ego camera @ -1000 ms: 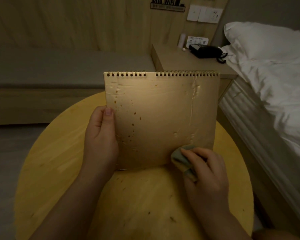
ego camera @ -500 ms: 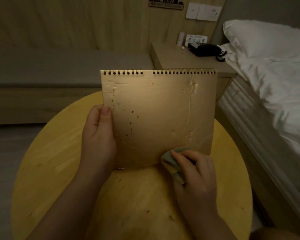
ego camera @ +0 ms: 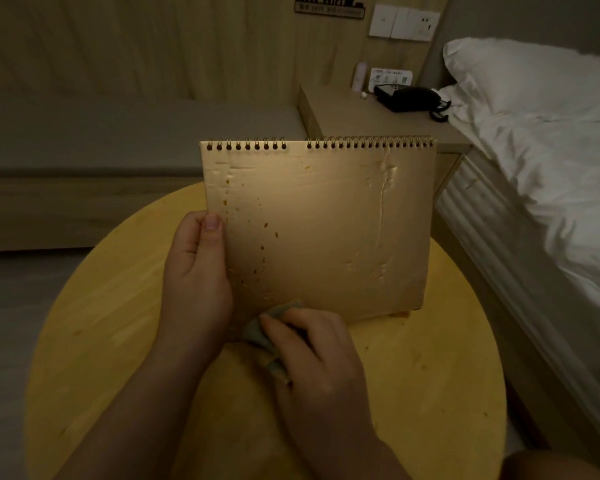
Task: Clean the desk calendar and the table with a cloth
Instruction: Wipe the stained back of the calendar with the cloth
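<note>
A spiral-bound desk calendar (ego camera: 326, 223) with a tan cardboard back stands upright over the round yellow wooden table (ego camera: 94, 327). Brown specks dot its left part, and dents run down its right part. My left hand (ego camera: 196, 275) grips the calendar's left edge, thumb on the front. My right hand (ego camera: 312, 355) presses a small grey-green cloth (ego camera: 257, 329) against the calendar's lower left corner, right beside my left hand. Most of the cloth is hidden under my fingers. A few brown specks lie on the table near the calendar's base.
A bed with white bedding (ego camera: 548, 157) runs along the right, close to the table. Behind the calendar a wooden nightstand (ego camera: 340, 112) carries a black telephone (ego camera: 409, 98) and a small bottle (ego camera: 359, 76). A grey bench (ego camera: 101, 133) lines the wooden wall at left.
My right hand has slid the cloth leftward along the calendar's bottom edge, from the lower right to the lower left corner. My left hand keeps its grip on the calendar.
</note>
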{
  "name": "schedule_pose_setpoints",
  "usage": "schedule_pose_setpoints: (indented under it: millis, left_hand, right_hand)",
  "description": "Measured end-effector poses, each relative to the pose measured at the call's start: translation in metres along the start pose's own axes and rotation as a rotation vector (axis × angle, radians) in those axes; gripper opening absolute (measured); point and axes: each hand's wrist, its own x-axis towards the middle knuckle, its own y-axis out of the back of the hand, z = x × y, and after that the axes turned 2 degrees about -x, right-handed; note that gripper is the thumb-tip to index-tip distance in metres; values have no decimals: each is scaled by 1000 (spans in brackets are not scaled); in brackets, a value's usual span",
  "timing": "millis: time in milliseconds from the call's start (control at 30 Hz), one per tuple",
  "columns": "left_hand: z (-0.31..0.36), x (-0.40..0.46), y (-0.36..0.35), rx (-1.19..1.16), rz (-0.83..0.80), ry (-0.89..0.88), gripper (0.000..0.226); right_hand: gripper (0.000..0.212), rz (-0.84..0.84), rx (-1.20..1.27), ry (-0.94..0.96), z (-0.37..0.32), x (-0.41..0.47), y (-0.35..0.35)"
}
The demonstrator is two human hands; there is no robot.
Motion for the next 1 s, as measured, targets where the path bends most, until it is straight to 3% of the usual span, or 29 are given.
schedule_pose_setpoints:
  millis: [200, 467, 600, 733, 867, 1000]
  left_hand:
    - [2, -1, -1, 63, 14, -20, 36]
    - [5, -3, -2, 103, 35, 2, 34]
    - [6, -3, -3, 123, 32, -1, 41]
    - [2, -2, -2, 141, 48, -7, 35]
    - [2, -5, -2, 169, 69, -21, 36]
    - [2, -5, -1, 188, 66, -32, 35]
  right_hand:
    - [37, -25, -122, -112, 46, 1, 29]
    - [41, 66, -258, -174, 98, -4, 54]
    - [42, 159, -247, -129, 109, -5, 61]
    - [47, 283, -235, -134, 121, 36, 75]
    - [33, 362, -292, 75, 129, 110, 87]
    - [34, 260, -322, 113, 128, 144, 86]
